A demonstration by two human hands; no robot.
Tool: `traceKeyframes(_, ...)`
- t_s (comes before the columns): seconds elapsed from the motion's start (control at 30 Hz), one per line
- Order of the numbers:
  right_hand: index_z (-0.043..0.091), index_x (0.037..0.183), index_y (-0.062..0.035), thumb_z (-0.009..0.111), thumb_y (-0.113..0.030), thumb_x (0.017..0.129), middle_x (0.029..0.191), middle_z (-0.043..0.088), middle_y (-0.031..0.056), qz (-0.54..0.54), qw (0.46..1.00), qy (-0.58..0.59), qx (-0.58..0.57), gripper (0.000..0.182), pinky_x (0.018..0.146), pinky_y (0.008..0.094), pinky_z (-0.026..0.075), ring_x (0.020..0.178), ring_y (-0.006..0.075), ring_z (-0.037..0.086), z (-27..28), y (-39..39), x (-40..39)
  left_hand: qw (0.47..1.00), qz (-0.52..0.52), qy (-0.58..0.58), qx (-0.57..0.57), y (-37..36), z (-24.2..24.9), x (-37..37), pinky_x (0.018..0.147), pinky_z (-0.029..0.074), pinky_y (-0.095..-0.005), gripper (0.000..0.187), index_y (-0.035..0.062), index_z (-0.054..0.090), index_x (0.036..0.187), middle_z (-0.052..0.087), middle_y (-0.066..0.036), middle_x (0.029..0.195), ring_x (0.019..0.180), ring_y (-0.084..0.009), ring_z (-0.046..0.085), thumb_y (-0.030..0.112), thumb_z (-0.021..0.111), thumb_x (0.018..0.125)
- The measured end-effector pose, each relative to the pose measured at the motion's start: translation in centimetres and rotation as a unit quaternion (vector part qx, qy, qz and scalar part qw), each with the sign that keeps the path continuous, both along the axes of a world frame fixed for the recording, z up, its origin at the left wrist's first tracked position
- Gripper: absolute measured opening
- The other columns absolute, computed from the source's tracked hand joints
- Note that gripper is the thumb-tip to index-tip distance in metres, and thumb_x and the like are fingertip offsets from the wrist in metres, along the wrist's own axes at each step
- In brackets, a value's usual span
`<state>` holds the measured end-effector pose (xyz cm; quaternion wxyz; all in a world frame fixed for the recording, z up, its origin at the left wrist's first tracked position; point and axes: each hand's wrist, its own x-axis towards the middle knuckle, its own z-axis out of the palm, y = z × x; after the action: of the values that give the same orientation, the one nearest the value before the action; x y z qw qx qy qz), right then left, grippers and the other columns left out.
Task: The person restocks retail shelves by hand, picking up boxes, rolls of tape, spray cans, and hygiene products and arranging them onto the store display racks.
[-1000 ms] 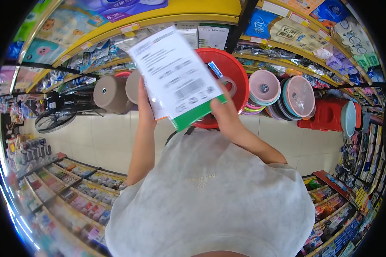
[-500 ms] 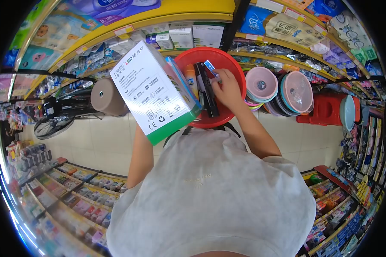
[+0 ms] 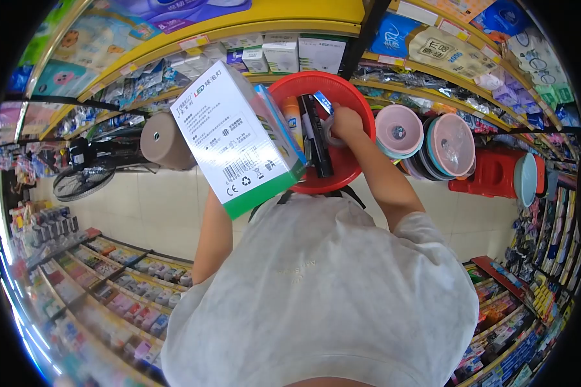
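My right hand (image 3: 347,122) reaches into a red plastic basin (image 3: 365,97), its fingers curled at a pale, see-through ring-shaped thing (image 3: 331,133) that may be a tape roll. Beside it in the basin lie a long black packaged item (image 3: 316,138), an orange-capped bottle (image 3: 292,116) and a blue-and-white packet (image 3: 323,100). A large white and green LED bulb box (image 3: 229,135) stands tilted over the basin's left side, with a blue-edged flat package (image 3: 281,126) against it. My left forearm (image 3: 213,232) goes up behind the box, which hides my left hand.
Shelves with bulb boxes (image 3: 281,53) and bagged tissue packs (image 3: 442,48) run along the front. Stacked pink basins (image 3: 399,131) and red plastic stools (image 3: 487,174) stand on the right. To the left are a brown bin (image 3: 164,142) and a black fan (image 3: 84,184). More shelves flank me behind.
My right hand has shifted slightly within the basin and its fingers have curled in around the pale ring. The view has shifted a little; the box remains over the basin's left side.
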<state>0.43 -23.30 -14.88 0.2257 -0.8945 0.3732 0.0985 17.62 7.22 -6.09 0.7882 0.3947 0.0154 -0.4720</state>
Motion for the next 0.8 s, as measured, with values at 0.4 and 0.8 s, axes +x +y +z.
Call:
traceKeyframes(0.4, 0.055, 0.135, 0.0042, 0.076, -0.027, 0.085, 0.127, 0.066, 0.0199, -0.192, 0.509, -0.407, 0.733, 0.063, 0.090, 0.0423, 0.058, 0.114, 0.0348, 0.066, 11.2, 0.5, -4.8, 0.992, -0.012, -0.105, 0.064, 0.4, -1.9, -1.5, 0.102, 0.050, -0.0367, 0.067, 0.0052, 0.036, 0.152, 0.052, -0.011, 0.143, 0.129, -0.0227, 0.054, 0.053, 0.041, 0.105)
traceKeyframes(0.8, 0.055, 0.131, 0.0054, 0.078, -0.036, 0.085, 0.118, 0.066, 0.0144, -0.066, 0.472, -0.403, 0.781, 0.067, 0.085, 0.0369, 0.057, 0.105, 0.0260, 0.068, 15.9, 3.7, -6.4, 0.903, 0.012, -0.405, 0.141, -2.8, 2.0, -2.5, 0.115, 0.035, -0.0410, 0.076, 0.0080, 0.020, 0.160, 0.031, -0.020, 0.156, 0.142, -0.0297, 0.039, 0.044, 0.052, 0.102)
